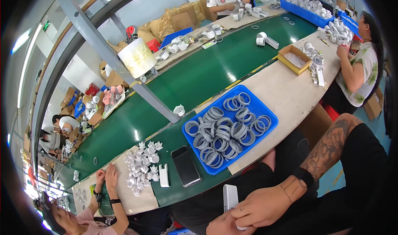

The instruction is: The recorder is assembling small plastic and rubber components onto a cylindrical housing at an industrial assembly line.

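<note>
Low in the view, over my lap, my two hands meet around a white plastic handle-shaped part [230, 195] whose rounded slab end sticks up. My left hand [224, 226] is closed round its lower portion and partly cut off by the lower edge. Across it lies my right hand [265, 206], fingers curled and pressed on the same part; a sliver of white shows under them. The part's lower end is hidden by my fingers. Ahead on the bench sits a blue tray [271, 142] full of grey rings [224, 129]. A black phone [185, 165] lies left of it.
White pronged pieces [141, 164] are heaped left of the phone, beside a white slotted part [164, 175]. A green conveyor belt [195, 84] runs behind, crossed by a grey metal post [120, 57]. Co-workers sit left, right and across. A yellow-edged box [293, 60] stands at right.
</note>
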### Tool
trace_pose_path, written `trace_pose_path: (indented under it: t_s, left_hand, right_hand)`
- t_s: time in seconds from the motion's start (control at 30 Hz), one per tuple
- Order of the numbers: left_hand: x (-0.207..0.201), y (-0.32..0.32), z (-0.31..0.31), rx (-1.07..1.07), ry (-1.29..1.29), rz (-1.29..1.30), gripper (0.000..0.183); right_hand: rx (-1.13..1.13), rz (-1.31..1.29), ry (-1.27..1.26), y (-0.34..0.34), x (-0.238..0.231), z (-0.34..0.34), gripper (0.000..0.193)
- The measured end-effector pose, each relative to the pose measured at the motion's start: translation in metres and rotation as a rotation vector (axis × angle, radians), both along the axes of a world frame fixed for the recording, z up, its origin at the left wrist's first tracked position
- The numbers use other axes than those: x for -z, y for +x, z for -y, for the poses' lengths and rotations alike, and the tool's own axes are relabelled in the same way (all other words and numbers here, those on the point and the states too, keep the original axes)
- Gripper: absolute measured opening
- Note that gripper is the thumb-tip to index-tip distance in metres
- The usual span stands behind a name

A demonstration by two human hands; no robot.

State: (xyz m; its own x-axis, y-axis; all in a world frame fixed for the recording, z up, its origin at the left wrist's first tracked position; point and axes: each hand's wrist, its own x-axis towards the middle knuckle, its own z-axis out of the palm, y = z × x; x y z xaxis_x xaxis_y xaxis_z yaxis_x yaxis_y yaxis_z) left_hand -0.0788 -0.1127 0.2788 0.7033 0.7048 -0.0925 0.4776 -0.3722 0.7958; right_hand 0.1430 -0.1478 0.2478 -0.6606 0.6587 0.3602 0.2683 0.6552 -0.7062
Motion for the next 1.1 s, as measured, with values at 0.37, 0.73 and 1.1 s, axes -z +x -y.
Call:
trace_pose_path:
  t_s: [0.37,0.73,1.1]
  left_hand:
    - [-0.049,-0.127,-0.050,-0.191,-0.404,-0.066,0.042]
    - [0.062,-0.005,-0.403,-0.345,0.311,0.091,0.060]
    - [0.127,0.016,-0.393,-0.513,0.805,0.066,0.063]
  right_hand:
    - [0.711,-0.185,-0.860,0.184,-0.052,0.024,0.008]
    - [1.300,-0.560,-1.131,0.203,0.130,0.217,0.013]
    - [1.708,-0.508,-1.483,0.170,0.199,0.365,0.020]
